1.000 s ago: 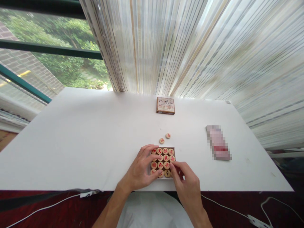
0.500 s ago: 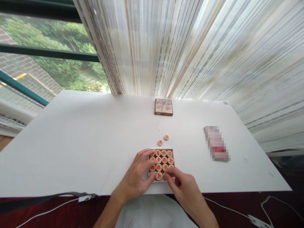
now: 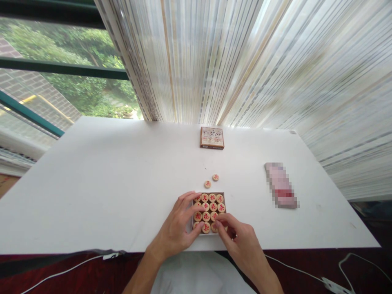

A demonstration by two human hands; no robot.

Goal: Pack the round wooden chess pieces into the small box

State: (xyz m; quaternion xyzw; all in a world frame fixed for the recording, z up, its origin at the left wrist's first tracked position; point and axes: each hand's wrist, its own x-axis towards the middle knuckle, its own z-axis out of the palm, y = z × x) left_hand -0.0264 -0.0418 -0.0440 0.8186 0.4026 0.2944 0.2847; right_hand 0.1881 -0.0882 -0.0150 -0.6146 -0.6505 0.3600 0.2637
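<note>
On the near middle of a white tabletop (image 3: 107, 192), which fills most of the view below a striped curtain (image 3: 245, 61) and a window (image 3: 55, 77) at the far left, both hands work at a small open box. Well right of that box lies a pink blurred flat packet (image 3: 281, 185). At the far edge, near the curtain, rests a brown printed lid (image 3: 212, 138), flat and apart from everything else. The left hand (image 3: 177, 226) lies against the left side of the shallow box (image 3: 224, 197), its fingers spread and curled over the edge, the fingertips touching the wooden discs inside; it grasps no single piece that can be made out. The right hand (image 3: 241, 241) comes in from the near right, thumb and forefinger pinched together at the box's near right corner on a round piece there. The box is packed with round wooden pieces (image 3: 212, 203) bearing red characters, laid flat in rows. Just beyond its far edge, two loose discs (image 3: 211, 181) sit on the bare surface, close beside each other but not touching.
</note>
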